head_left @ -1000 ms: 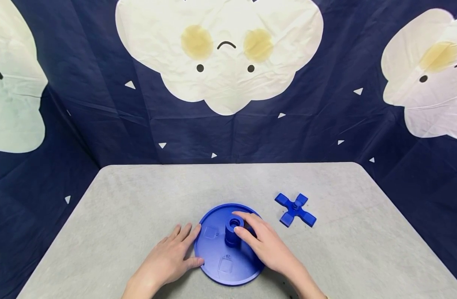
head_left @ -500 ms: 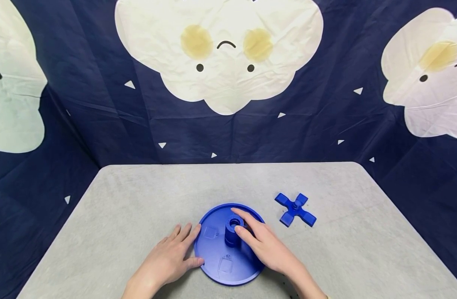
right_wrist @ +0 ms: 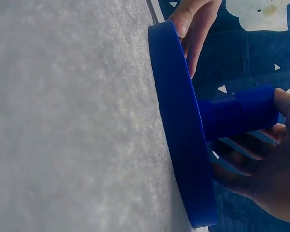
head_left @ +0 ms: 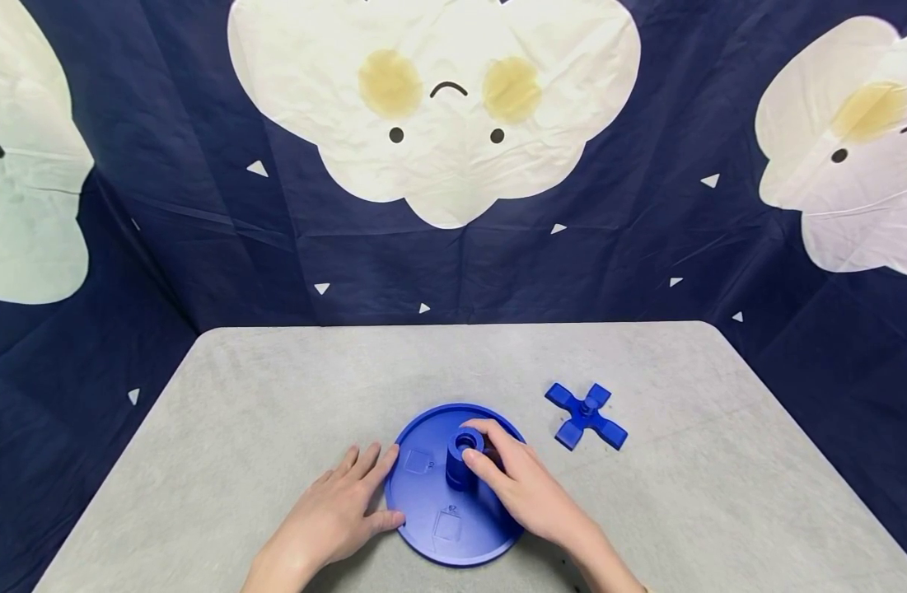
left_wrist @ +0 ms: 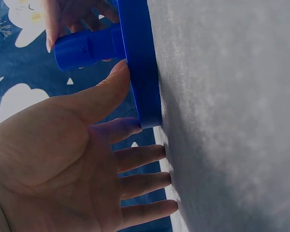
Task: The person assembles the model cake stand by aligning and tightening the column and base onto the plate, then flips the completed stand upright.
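Note:
A round blue plastic base (head_left: 423,519) with a raised rim lies on the table, two squares marked on its face. A short post rises from its middle, topped by a wider hollow blue cylinder (head_left: 456,465). My right hand (head_left: 530,486) holds this cylinder near its top, thumb on the near side and index finger round the far side; the right wrist view shows the thumb (right_wrist: 282,99) at its upper end. My left hand (head_left: 334,506) rests at the base's left edge, its thumb and index fingertip at the rim, the other fingertips down on the table (left_wrist: 222,96).
A blue four-armed cross piece (head_left: 588,414) with a small central stub lies behind and right of the base. Dark blue cloth (head_left: 379,263) with cloud prints hangs behind the table's far edge and at both sides.
My right index finger straightened away from the cylinder half a second ago and has come back round it. The left hand, base and cross piece stay in place.

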Motion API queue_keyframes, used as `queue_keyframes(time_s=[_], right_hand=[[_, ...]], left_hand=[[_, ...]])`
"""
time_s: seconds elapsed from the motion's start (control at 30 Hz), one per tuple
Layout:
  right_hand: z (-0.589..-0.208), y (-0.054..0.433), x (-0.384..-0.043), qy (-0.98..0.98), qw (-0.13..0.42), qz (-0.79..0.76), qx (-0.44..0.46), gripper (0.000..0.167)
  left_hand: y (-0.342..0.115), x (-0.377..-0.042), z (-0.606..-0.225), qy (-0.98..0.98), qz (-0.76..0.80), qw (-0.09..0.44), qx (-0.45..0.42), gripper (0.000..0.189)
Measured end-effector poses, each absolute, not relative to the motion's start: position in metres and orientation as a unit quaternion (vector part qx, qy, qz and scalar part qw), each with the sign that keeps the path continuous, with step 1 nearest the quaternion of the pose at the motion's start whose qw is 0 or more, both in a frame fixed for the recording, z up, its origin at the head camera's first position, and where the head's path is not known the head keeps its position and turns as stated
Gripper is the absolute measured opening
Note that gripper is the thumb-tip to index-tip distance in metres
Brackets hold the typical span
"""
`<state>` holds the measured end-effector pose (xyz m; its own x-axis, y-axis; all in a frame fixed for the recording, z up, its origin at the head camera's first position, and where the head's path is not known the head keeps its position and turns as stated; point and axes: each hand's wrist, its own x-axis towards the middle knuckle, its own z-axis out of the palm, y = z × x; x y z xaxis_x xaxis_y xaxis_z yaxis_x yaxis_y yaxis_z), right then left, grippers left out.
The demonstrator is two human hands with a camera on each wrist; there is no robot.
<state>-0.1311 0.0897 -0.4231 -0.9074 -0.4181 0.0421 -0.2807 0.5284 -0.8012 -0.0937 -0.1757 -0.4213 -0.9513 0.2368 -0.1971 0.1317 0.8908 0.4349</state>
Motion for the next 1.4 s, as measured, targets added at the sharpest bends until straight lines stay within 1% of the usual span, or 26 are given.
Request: queue_keyframes(time_s=[0.17, 0.5, 0.8, 0.97, 1.17, 1.4], right_hand=[[-0.4237, 0.0886, -0.1304, 0.874, 0.067, -0.439, -0.198, 0.041], [-0.4212, 0.0899, -0.1296, 0.863, 0.094, -0.455, -0.200, 0.039], [-0.4242, 0.0884, -0.1281, 0.868, 0.066, -0.451, -0.198, 0.035], [-0.4248, 0.0866, -0.1306, 0.865, 0.066, -0.454, -0.201, 0.039], [-0.4225, 0.0901, -0.1322, 0.859, 0.079, -0.464, -0.201, 0.043], [-0.4195, 0.0899, -0.1308, 0.864, 0.077, -0.452, -0.208, 0.040]], left_hand=[[-0.1757, -0.0943, -0.4211, 0.964, 0.214, 0.128, 0.093, 0.085], [-0.1749, -0.0948, -0.4208, 0.963, 0.217, 0.135, 0.091, 0.085], [-0.1749, -0.0962, -0.4217, 0.961, 0.219, 0.143, 0.092, 0.087], [-0.1760, -0.0961, -0.4219, 0.963, 0.215, 0.134, 0.096, 0.085], [-0.1749, -0.0951, -0.4208, 0.964, 0.209, 0.130, 0.099, 0.085], [-0.1749, -0.0946, -0.4198, 0.963, 0.211, 0.138, 0.095, 0.086]])
